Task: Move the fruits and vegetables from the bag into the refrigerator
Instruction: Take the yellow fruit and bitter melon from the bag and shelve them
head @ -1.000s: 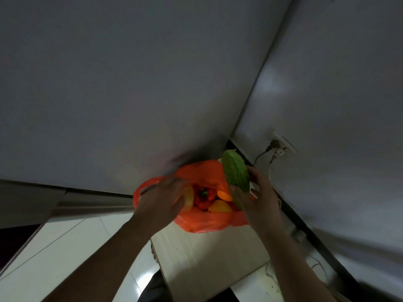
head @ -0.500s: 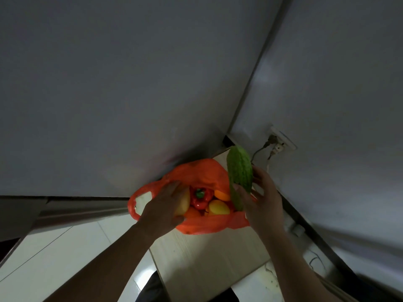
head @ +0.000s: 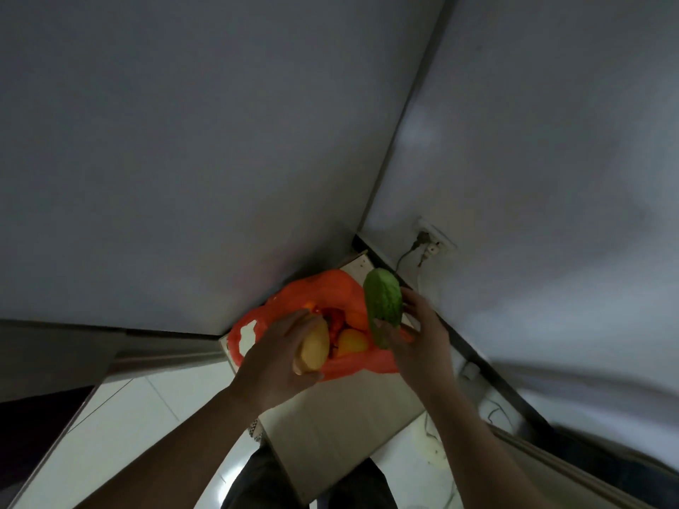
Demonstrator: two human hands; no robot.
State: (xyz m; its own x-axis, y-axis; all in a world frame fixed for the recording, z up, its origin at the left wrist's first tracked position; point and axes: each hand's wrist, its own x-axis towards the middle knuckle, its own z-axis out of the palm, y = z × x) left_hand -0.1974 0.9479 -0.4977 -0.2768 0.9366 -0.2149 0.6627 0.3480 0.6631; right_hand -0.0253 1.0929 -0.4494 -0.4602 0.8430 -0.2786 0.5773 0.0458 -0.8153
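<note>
An orange plastic bag (head: 330, 292) lies open on a pale wooden board (head: 330, 416). Inside it I see a red pepper (head: 336, 319), a yellow fruit (head: 352, 342) and something orange. My left hand (head: 279, 358) grips a yellow mango-like fruit (head: 314, 347) just above the bag's near edge. My right hand (head: 419, 336) holds a bumpy green gourd (head: 383, 306) upright over the bag's right side.
Grey walls meet in a corner behind the bag. A wall socket with a plugged cable (head: 428, 244) sits to the right. White floor tiles (head: 121, 427) lie to the lower left. The refrigerator is not in view.
My left hand has lifted the yellow fruit out of the bag and toward me. The right hand keeps the green gourd raised, shifted slightly.
</note>
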